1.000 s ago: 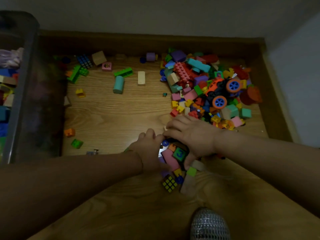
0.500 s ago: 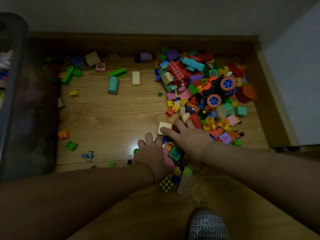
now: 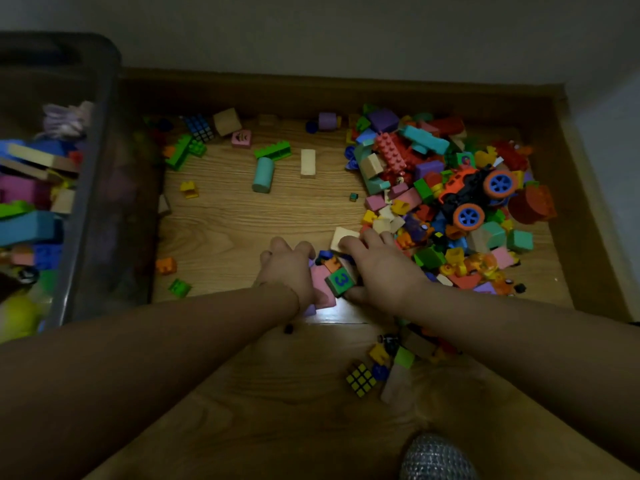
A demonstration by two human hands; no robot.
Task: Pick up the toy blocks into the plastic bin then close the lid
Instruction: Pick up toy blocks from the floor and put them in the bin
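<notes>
Toy blocks of many colours lie heaped on the wooden floor (image 3: 242,220), the big pile (image 3: 415,174) at the right. My left hand (image 3: 291,271) and right hand (image 3: 384,271) close in from both sides on a small cluster of blocks. In it are a pink block (image 3: 321,284) and a green cube marked 3 (image 3: 341,281). My left fingers curl over the pink block. My right fingertips lie on a cream block (image 3: 344,235), the thumb under the green cube. The grey plastic bin (image 3: 93,202) stands at the left, partly filled with blocks.
An orange toy car with blue wheels (image 3: 474,192) sits on the big pile. Loose pieces lie scattered: a teal cylinder (image 3: 263,174), a cream block (image 3: 308,162), green bricks (image 3: 272,149). A small puzzle cube (image 3: 361,380) lies near me. A dark wooden border (image 3: 585,237) rims the floor.
Both hands have slid forward, away from me, with the cluster between them. The right fingers reached the cream block. The puzzle cube and a few pieces stayed behind.
</notes>
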